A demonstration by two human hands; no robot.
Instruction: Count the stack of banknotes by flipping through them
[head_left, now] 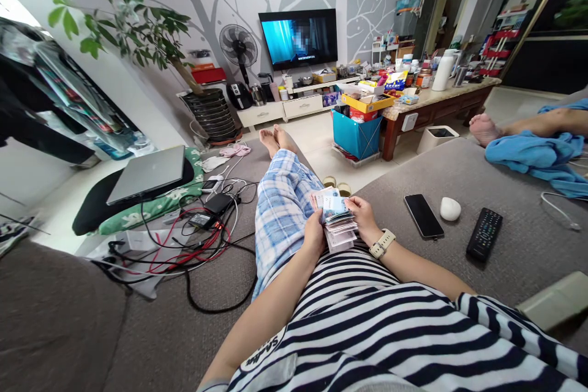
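A thick bundle of cards or paper slips [339, 223], too small to identify surely, is held above my lap between both hands. My left hand [314, 231] grips its left side, thumb along the edge. At the upper right, the fingers of my right hand [364, 218] pinch a bluish piece at the top of the bundle. Several layers fan out toward my striped shirt [362, 306]. My legs, in blue plaid trousers [280, 214], stretch forward along the sofa. A pale watch [382, 244] is on my right wrist.
On the sofa [441, 275] to the right lie a phone [423, 216], a white case [450, 209] and a black remote [484, 234]. Tangled cables [202, 239] and a laptop [149, 173] are at the left. Another person's bare foot [484, 129] rests at the far right.
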